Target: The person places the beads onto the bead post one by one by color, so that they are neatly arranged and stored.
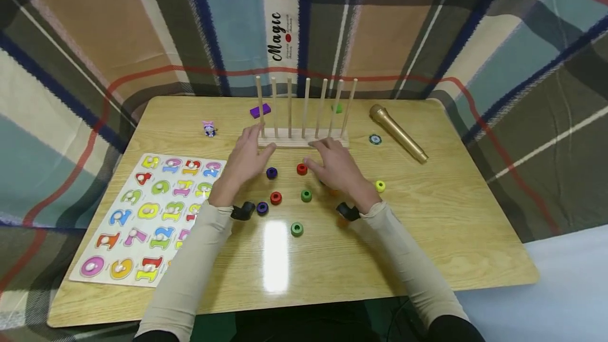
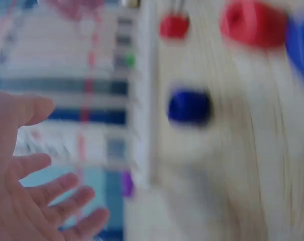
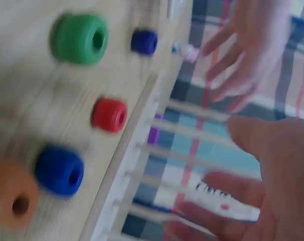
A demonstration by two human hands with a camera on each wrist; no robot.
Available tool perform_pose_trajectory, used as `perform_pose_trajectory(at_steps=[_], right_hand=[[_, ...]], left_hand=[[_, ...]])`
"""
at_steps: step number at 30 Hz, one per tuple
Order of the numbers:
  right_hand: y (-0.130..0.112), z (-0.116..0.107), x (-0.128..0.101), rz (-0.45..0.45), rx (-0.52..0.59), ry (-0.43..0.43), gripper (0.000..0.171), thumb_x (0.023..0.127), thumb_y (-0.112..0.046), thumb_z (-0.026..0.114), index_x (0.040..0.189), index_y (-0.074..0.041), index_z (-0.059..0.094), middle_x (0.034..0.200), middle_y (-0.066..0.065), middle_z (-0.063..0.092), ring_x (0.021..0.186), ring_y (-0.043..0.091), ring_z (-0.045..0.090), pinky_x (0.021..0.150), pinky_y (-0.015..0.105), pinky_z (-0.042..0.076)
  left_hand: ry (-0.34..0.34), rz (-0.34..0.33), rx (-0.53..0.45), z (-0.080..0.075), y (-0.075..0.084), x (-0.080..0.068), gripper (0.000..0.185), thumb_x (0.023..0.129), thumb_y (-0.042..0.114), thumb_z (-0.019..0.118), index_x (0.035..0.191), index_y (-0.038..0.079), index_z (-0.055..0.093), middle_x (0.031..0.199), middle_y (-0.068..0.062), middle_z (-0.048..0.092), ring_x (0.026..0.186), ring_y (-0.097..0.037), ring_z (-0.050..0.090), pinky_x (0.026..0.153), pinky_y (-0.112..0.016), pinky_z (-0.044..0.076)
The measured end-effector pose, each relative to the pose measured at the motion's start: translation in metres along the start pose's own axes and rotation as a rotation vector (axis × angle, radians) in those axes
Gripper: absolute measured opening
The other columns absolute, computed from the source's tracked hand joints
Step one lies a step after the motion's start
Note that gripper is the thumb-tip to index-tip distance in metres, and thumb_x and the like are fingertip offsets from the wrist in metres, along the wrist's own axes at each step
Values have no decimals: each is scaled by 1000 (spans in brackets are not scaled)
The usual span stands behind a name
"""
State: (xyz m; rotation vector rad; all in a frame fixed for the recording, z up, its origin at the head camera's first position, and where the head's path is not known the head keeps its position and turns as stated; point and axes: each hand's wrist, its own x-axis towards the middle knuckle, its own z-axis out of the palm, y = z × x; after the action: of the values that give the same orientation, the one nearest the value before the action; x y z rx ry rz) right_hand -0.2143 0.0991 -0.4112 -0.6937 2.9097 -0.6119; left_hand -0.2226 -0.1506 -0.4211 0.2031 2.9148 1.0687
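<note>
From the head view, the left hand [image 1: 247, 154] and right hand [image 1: 334, 165] hover with fingers spread, holding nothing, just in front of the wooden peg rack [image 1: 304, 136] on the table [image 1: 427, 226]; a red ring [image 1: 302, 169] lies between them. The left wrist view (badly blurred) shows open fingers [image 2: 51, 188] beside a blue ring [image 2: 188, 106]. The right wrist view shows a relaxed palm, with red [image 3: 109, 115], blue [image 3: 59, 169], green [image 3: 81, 38] and orange [image 3: 11, 200] rings lying along the rack's base.
</note>
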Motion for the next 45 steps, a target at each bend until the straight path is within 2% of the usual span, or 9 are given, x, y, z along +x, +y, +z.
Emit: perform_pose_trajectory(at_steps=[2,6,12,16,22,28,33,39,45], right_hand=[[-11,3,0,-67,19,-63,48,109,-37,64,147,-7,63,136,17,66,123,33,65,103,50,54],[-35,16,1,-177,-7,-264,42,105,-30,71,140,-6,68,121,12,71,101,23,70,85,40,60],[-54,38,6,-250,-159,-376,38,103,-32,74,135,-11,70,114,7,67,85,15,61,72,33,55],[-55,43,8,-282,-182,-348,22,101,-28,76,118,-14,74,105,4,65,83,15,58,71,33,52],[-55,21,21,-292,-36,-268,31,99,-23,79,126,-8,74,112,6,70,94,19,68,81,34,58],[-61,-40,66,-216,152,14,33,98,-16,80,128,-5,72,117,8,71,94,23,69,80,34,58],[-73,-67,109,-205,175,231,37,103,-22,75,137,-8,70,127,9,67,92,21,66,83,35,55],[-86,-68,136,-136,97,222,42,105,-30,72,145,-16,68,135,5,65,106,20,68,87,35,58],[-88,-63,146,-85,-15,153,41,106,-31,67,145,-18,68,140,5,64,92,20,67,77,36,59]], left_hand=[[-10,-38,-68,-8,-19,10,76,109,31,58,170,6,21,167,-27,30,152,-48,35,123,-64,33],[-88,-86,-75,-13,-48,30,83,107,27,63,171,4,15,166,-29,28,150,-49,38,123,-63,34],[-165,-101,-52,-8,-58,54,100,102,34,72,172,4,7,167,-30,26,152,-48,36,125,-61,32],[-198,-114,-33,-8,-56,62,107,99,37,76,172,4,6,166,-29,24,148,-49,39,125,-60,32],[-241,-135,72,-13,-68,63,102,96,39,79,171,2,19,160,-27,27,138,-49,47,120,-62,38],[-261,-121,64,-10,-80,63,95,95,41,80,168,4,31,157,-27,30,139,-50,46,120,-63,38],[-266,-116,51,-3,-85,64,91,97,40,79,167,4,33,155,-25,31,139,-49,47,120,-62,38],[-263,-126,41,4,-82,68,89,98,39,79,168,7,33,155,-22,30,139,-47,48,118,-61,40],[-252,-130,48,0,-82,73,89,98,39,78,168,8,33,158,-21,29,142,-47,46,120,-60,38]])
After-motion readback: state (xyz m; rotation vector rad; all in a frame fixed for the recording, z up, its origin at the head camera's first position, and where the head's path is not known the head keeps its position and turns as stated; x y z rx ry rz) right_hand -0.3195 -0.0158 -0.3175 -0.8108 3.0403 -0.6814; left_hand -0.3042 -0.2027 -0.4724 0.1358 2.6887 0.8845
